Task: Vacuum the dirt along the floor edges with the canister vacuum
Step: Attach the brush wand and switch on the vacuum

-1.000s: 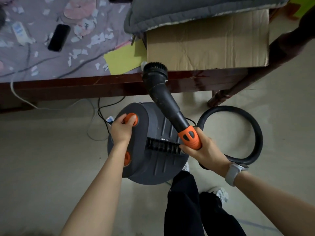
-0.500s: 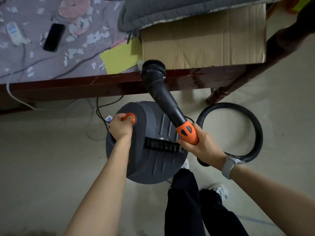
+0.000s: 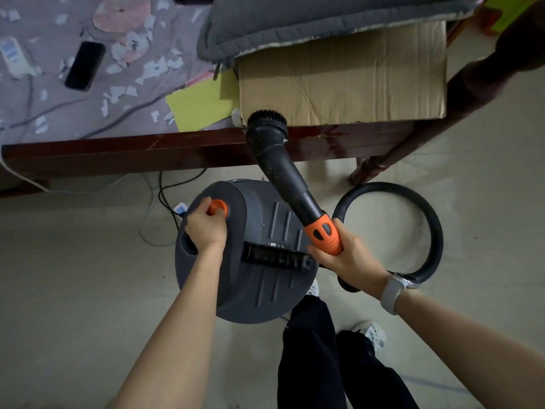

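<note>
Floor (image 3: 73, 290) is lying pale and bare below everything; its edge strip under the bed frame (image 3: 124, 156) is sitting beyond the canister vacuum (image 3: 265, 278), w/ cables trailing there. No dirt is showing on it at this res.

Canister vacuum is sitting on the floor right in front of the person, just short of the bed frame. Hose (image 3: 424, 228) is looping to the canister's right, well clear of the bed's leg.

Wand (image 3: 283, 178) is running diagonally over the canister: long axis going from lower right, at the orange grip (image 3: 324, 234), up and away to the left, ending in the round brush nozzle (image 3: 267, 122), which is pointing at the cardboard box (image 3: 339, 75) above the frame, not at the floor. So the nozzle is needing to tip down toward the edge strip, prob.

Right hand (image 3: 345, 258) is clenching the orange grip, on the canister's right side. Left hand (image 3: 206, 228) is curling round the orange knob (image 3: 218, 206) on the canister's left top, prob the switch, can't tell.
</note>
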{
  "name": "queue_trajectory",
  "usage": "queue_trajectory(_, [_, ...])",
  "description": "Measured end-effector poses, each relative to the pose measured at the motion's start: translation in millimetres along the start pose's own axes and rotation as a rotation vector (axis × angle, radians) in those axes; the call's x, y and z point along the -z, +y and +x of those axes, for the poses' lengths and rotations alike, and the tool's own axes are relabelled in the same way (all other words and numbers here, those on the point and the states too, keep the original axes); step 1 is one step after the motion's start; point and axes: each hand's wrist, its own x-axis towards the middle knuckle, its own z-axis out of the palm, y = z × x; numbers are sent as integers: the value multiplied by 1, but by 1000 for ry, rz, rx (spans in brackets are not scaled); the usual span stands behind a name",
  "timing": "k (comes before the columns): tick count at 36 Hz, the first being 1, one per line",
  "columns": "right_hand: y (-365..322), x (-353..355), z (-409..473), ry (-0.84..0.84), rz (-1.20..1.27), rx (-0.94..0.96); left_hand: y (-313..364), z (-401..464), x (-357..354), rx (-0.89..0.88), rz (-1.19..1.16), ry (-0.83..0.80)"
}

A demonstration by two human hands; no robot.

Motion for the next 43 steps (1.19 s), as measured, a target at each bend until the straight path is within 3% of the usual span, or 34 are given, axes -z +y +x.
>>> queue_trajectory(6, [7,9,-11,-10,21,-21,-7,-1,4,-49,32,-42])
queue_trajectory(10, [17,22,-32,30,21,-71,4,-24,-3,-83,74,28])
queue_trajectory(15, [31,45,-69,101,38,-128,12,-85,-33,-340,119,7])
queue_trajectory(19, [46,69,-99,207,73,-192,22,-139,-66,-481,147,-193])
queue_trajectory(25, [76,116,-147,425,232,-289,47,-208,-117,-556,298,-522])
queue_trajectory(35, [156,255,-209,1133,751,-396,87,-342,-226,-699,573,-927])
queue_trajectory(38, [173,315,-217,1245,979,-340,102,-390,-259,-734,599,-1031])
queue_trajectory(43, [187,417,-222,1316,1192,-164,140,-454,-314,-832,572,-1074])
